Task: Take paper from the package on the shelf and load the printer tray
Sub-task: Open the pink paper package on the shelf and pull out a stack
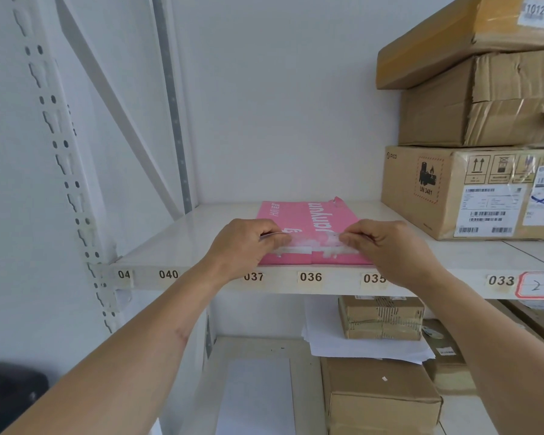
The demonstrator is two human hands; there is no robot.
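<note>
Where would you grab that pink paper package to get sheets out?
Judging by its pose, at the torn near end of the pink package, from the front. It lies flat on the shelf, and both the left hand and right hand pinch there.

glossy pink paper package (308, 227), matt cardboard boxes (437, 189)

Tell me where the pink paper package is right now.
In the head view, the pink paper package lies flat at the front edge of the white shelf, above labels 036 and 037, left of the stacked cardboard boxes, both hands at its near end.
</note>
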